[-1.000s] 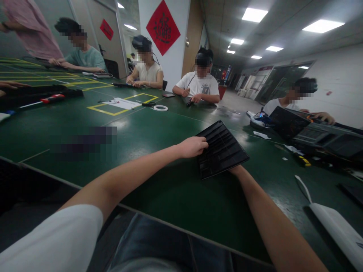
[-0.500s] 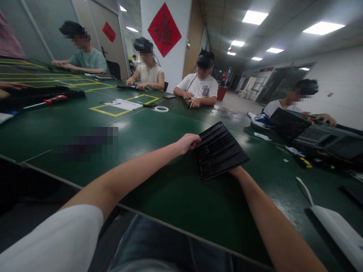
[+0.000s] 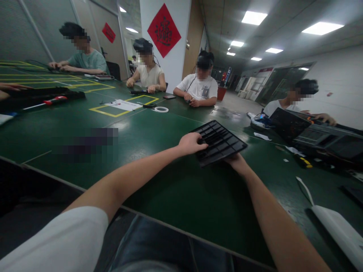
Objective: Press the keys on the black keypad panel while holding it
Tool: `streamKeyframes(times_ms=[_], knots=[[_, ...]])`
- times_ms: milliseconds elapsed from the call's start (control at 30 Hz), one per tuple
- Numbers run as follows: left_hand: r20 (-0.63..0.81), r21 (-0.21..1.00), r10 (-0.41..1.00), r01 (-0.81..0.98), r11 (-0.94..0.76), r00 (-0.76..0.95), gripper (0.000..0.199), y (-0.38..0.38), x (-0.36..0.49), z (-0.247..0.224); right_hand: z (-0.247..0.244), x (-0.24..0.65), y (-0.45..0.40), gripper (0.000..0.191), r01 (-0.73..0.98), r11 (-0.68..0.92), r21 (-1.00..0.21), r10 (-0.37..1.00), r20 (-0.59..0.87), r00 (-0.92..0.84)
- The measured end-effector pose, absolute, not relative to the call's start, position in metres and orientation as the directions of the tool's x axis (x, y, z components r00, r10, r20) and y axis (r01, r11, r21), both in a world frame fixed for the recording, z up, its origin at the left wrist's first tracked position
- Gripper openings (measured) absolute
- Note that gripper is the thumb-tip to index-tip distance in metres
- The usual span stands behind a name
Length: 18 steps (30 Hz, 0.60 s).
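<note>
A flat black panel (image 3: 222, 145) with raised ribs dividing its upper face is held above the green table (image 3: 170, 200). My left hand (image 3: 193, 143) grips its left edge, with the thumb over the ribbed face and the other fingers partly hidden. At the panel's lower right, my right hand (image 3: 237, 163) supports it from below; the fingertips are out of sight under it.
A white power strip (image 3: 337, 226) lies at right, near an opened computer case (image 3: 326, 139) and a yellow-black tool (image 3: 303, 161). Farther off are a tape roll (image 3: 161, 109), a white paper (image 3: 121, 105) and a red-handled screwdriver (image 3: 55, 100). Several people sit around the table.
The panel has tilted flatter, and its near edge has risen. My left hand has moved slightly down and right, its thumb now over the face. My right hand has risen slightly.
</note>
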<state>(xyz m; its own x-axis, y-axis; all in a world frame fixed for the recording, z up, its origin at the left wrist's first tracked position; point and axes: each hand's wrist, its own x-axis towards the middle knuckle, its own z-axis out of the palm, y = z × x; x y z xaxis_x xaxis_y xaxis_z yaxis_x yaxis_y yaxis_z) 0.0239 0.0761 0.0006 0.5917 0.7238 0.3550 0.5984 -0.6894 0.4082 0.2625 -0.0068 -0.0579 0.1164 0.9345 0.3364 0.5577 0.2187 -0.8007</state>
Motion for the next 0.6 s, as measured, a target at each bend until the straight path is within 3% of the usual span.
streamKeyframes(times_ms=[133,233,300,433,600], knots=[[0.368,0.405,0.9,0.832,-0.38,0.232,0.047,0.126,-0.016,0.01,-0.048,0.31,-0.03,0.053,0.765,-0.155,-0.625,0.791,0.385,0.475],[0.361,0.332,0.932,0.937,-0.105,-0.024,0.056,0.165,-0.066,0.011,-0.042,0.337,-0.048,0.053,0.703,-0.52,-0.485,0.597,0.383,0.705],[0.329,0.289,0.934,0.956,0.039,-0.137,0.057,0.184,-0.096,0.009,-0.039,0.342,-0.056,0.051,0.624,-0.67,-0.401,0.532,0.327,0.781],[0.244,0.26,0.948,0.955,0.141,-0.206,0.054,0.204,-0.128,0.004,-0.035,0.331,-0.061,0.053,0.45,-0.815,-0.367,0.429,0.141,0.892],[0.216,0.247,0.959,0.961,0.127,-0.183,0.055,0.203,-0.127,0.005,-0.033,0.326,-0.062,0.054,0.352,-0.854,-0.384,0.34,0.101,0.935]])
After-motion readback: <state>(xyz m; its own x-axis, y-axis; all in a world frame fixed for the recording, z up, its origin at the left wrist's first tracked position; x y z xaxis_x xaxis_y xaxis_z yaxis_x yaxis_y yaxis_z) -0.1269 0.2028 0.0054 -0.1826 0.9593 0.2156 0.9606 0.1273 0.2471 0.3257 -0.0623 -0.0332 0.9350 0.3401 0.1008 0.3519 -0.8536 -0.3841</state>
